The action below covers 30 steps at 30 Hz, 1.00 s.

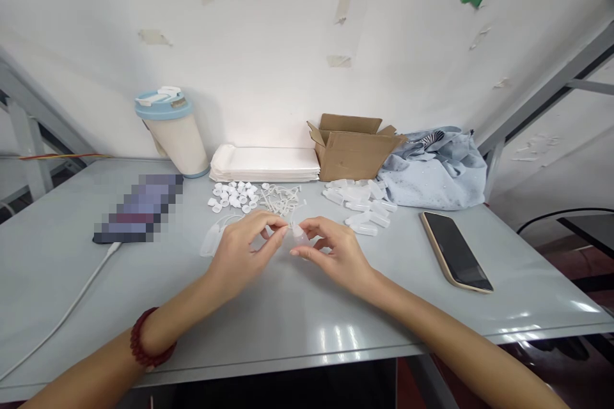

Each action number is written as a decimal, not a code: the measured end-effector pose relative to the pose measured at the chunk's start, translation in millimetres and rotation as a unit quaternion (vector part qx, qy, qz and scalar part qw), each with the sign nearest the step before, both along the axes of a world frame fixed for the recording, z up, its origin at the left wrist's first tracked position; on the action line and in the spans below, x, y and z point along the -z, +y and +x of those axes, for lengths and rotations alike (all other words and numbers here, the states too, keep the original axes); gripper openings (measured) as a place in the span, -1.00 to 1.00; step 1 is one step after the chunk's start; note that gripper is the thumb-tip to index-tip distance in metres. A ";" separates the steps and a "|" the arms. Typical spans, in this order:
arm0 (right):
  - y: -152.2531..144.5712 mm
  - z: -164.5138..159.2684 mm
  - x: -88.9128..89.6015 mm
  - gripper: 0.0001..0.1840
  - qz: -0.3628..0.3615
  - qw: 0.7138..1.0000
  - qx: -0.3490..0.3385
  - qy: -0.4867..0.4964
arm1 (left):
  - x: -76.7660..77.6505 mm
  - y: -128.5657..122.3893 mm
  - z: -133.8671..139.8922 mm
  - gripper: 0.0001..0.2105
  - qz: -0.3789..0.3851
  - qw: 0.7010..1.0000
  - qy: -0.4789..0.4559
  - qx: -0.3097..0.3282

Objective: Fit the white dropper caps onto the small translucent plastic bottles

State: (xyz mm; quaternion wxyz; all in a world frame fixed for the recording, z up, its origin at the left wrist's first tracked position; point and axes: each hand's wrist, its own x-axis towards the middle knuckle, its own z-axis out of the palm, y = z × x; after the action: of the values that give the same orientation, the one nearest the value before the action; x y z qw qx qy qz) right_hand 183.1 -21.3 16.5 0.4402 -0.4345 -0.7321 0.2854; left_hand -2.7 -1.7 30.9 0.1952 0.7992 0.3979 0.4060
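Between the thumb and fingers of my right hand is a small translucent plastic bottle, neck tilted up and left. My left hand pinches at the bottle's neck; what lies in its fingertips is too small to make out. A thin clear tube-like piece rises just behind the neck. Just left of my left hand lies a clear bottle with a thin tube, partly hidden. Beyond my hands are a pile of white caps, a heap of thin pale tube pieces and several translucent bottles.
At the back stand a cream tumbler with a blue lid, a stack of white packets, an open cardboard box and a light blue cloth. A phone lies right; a pixelated device with a white cable lies left.
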 end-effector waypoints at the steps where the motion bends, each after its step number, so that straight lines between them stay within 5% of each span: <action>1: 0.0 -0.5 -0.4 -0.69 -0.023 1.000 0.004 0.011 | 1.2 -1.6 0.7 -0.91 0.045 0.999 0.004 0.000; 5: 1.1 -2.4 -0.5 -0.63 -0.141 0.987 0.006 0.077 | 5.3 -4.7 1.9 -0.80 0.167 0.983 0.037 0.066; 11: 0.7 -6.4 -0.3 -0.60 -0.231 0.962 -0.010 0.143 | 7.9 2.1 -3.3 -0.68 0.187 0.975 0.067 0.104; 20: 0.6 -6.3 -0.7 -0.65 -0.232 0.961 -0.020 0.151 | 10.3 0.1 -0.9 -0.70 0.183 0.973 0.058 0.131; 30: 0.5 -8.1 3.0 -0.63 -0.247 0.955 -0.025 0.162 | 11.1 -1.3 1.1 -0.60 0.256 0.942 0.184 0.112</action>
State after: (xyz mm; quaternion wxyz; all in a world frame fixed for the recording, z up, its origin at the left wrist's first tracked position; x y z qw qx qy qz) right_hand 175.0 -20.9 13.6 0.4246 -0.4589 -0.5685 0.5348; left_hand -1.6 -3.0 19.8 -0.0488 0.9225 0.2172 0.3154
